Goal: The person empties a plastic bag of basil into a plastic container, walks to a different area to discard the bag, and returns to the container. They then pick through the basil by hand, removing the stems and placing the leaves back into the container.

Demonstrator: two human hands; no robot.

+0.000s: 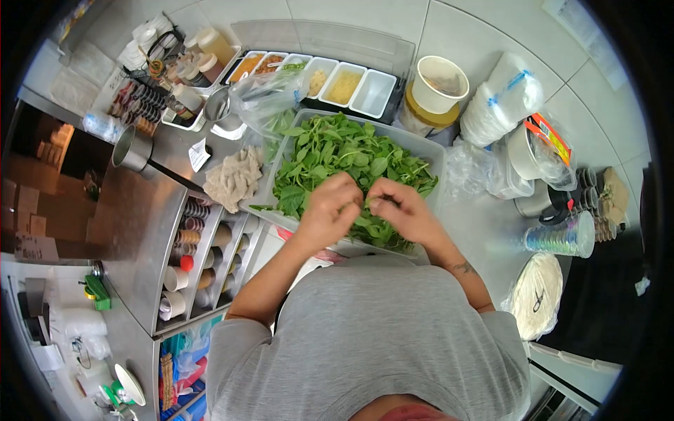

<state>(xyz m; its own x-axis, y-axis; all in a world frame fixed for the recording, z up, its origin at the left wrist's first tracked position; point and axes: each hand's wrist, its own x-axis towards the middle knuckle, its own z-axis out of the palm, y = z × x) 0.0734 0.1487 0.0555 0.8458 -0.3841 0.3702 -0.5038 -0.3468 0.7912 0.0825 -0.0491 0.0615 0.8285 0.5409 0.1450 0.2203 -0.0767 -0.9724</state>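
A translucent plastic tub [437, 158] is heaped with leafy green herbs [337, 151], loose leaves on thin stems. Over its near side, my left hand [330, 210] and my right hand [401, 210] are close together with fingers pinched. A small bit of a green sprig [369, 202] shows between the fingertips; most of it is hidden by the fingers. Both hands are closed, just above the leaves. To the left of the tub lies a crumpled beige cloth [235, 179], and a clear plastic bag [270, 98] rests by its far left corner.
Behind the tub stands a row of white topping containers [344, 84]. A white paper bucket [439, 81] and bagged stacks of bowls [502, 98] are to the right. A saucepan [133, 149] sits at left, its handle pointing inward. A bagged round white stack [537, 295] lies at right.
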